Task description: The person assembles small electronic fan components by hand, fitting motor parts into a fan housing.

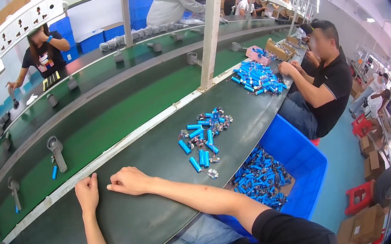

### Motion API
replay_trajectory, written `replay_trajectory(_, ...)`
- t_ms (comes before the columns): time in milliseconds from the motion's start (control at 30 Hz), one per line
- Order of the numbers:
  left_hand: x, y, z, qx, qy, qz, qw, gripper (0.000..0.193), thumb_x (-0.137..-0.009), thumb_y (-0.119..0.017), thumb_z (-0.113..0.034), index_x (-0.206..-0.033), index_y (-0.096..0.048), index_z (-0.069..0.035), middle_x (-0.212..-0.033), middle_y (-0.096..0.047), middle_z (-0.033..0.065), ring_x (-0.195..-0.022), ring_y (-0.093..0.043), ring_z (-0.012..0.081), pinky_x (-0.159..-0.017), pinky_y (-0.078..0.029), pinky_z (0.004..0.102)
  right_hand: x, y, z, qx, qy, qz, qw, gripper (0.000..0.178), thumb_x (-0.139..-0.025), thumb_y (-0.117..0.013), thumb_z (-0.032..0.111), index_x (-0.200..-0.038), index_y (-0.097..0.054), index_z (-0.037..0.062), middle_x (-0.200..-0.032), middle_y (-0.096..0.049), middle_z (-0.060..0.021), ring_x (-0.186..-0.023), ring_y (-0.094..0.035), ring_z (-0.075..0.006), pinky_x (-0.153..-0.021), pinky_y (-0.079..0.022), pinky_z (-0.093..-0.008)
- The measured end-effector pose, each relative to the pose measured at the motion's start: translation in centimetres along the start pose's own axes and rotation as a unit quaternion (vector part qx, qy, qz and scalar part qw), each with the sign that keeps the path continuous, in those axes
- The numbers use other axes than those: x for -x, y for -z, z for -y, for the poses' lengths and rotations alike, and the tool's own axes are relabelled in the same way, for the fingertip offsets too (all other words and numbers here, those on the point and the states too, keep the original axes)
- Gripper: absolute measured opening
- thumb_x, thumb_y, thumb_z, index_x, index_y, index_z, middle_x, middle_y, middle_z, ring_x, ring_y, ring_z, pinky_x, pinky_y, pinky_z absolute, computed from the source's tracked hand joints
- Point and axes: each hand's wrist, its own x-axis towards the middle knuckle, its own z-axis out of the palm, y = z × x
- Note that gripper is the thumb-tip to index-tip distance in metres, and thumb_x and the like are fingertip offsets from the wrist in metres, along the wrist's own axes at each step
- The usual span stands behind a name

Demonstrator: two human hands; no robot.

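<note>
Head view, the only one, clock directions as seen in the picture: left hand [88, 193] over the near end of a dark work surface [154, 147], fingers curled in, thumb up, close by the white rail [111, 155]; right hand [131, 181] at its 3 o'clock, a small gap between them, fingers also folded, thumb toward 9. Both grips closed up — can't tell if anything small is inside either. Nearest pile of blue cells [209, 135] with wires and little boards lies loose on the surface at the right hand's 2 o'clock, clear of both hands; a few cells sit apart on its near side. Over the rail, on the green belt [96, 155], a grey housing [56, 152] with a round head is at the left hand's 11 o'clock, a blue cell beside its handle; another grey housing [13, 188] between 9 and 10. Blue bin [304, 157] at the right hand's 3 o'clock, below the table edge, holds lots more cells [262, 177]. Farther out at 2 o'clock, a bigger heap [259, 79] of cells, pink box [258, 55] behind it — a seated co-worker [331, 87] in a black shirt has hands together near that heap.
</note>
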Motion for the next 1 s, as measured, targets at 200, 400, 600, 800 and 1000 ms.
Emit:
replay_trajectory(200, 0.0, 0.0, 0.2, -0.001, -0.003, 0.0, 1.0, 0.052, -0.091, -0.067, -0.025, -0.057, -0.038, 0.003, -0.05, -0.032, 0.0129, -0.049, -0.027, 0.0221, -0.049, -0.028, 0.0405, -0.1, -0.4, -0.5, 0.002, 0.008, -0.007, 1.0, 0.036, -0.089, -0.063, 0.03, -0.069, -0.065, -0.0002, -0.062, -0.063, -0.0169, -0.063, -0.062, -0.0365, -0.065, -0.05, -0.0456)
replay_trajectory(400, -0.1, 0.0, 0.3, 0.001, -0.005, 0.003, 1.0, 0.052, -0.091, -0.066, -0.025, -0.057, -0.039, 0.003, -0.05, -0.032, 0.0126, -0.049, -0.028, 0.0211, -0.049, -0.028, 0.0402, 0.1, -0.5, -0.5, -0.018, 0.025, -0.028, 0.999, 0.025, -0.088, -0.067, 0.029, -0.095, -0.063, 0.0055, -0.069, -0.059, -0.009, -0.068, -0.059, -0.028, -0.067, -0.048, -0.0415)
replay_trajectory(600, 0.0, -0.1, 0.5, 0.004, 0.005, 0.003, 1.0, 0.052, -0.091, -0.066, -0.025, -0.057, -0.039, 0.003, -0.05, -0.031, 0.012, -0.049, -0.027, 0.0206, -0.05, -0.028, 0.0403, -0.1, -0.7, -0.9, -0.044, 0.044, -0.056, 0.996, 0.025, -0.08, -0.07, 0.019, -0.096, -0.056, 0.0054, -0.08, -0.056, -0.0096, -0.077, -0.059, -0.0284, -0.069, -0.047, -0.0426)
replay_trajectory(800, 0.0, 0.0, 0.3, -0.002, 0.001, 0.005, 1.0, 0.052, -0.092, -0.066, -0.025, -0.057, -0.038, 0.003, -0.051, -0.031, 0.012, -0.05, -0.027, 0.0209, -0.05, -0.027, 0.0408, -0.3, 0.1, -0.4, -0.01, -0.037, -0.005, 0.999, 0.042, -0.085, -0.069, 0.028, -0.063, -0.044, 0.0022, -0.056, -0.048, -0.0143, -0.056, -0.048, -0.0352, -0.059, -0.042, -0.0456)
replay_trajectory(1000, -0.1, 0.0, 0.2, -0.008, 0.002, 0.007, 1.0, 0.052, -0.092, -0.066, -0.025, -0.058, -0.037, 0.002, -0.052, -0.031, 0.0121, -0.051, -0.027, 0.0212, -0.05, -0.027, 0.0405, -0.3, -0.1, -0.7, -0.012, -0.001, -0.018, 1.0, 0.049, -0.086, -0.066, 0.031, -0.055, -0.041, 0.0012, -0.05, -0.045, -0.0158, -0.052, -0.046, -0.0365, -0.057, -0.042, -0.0467)
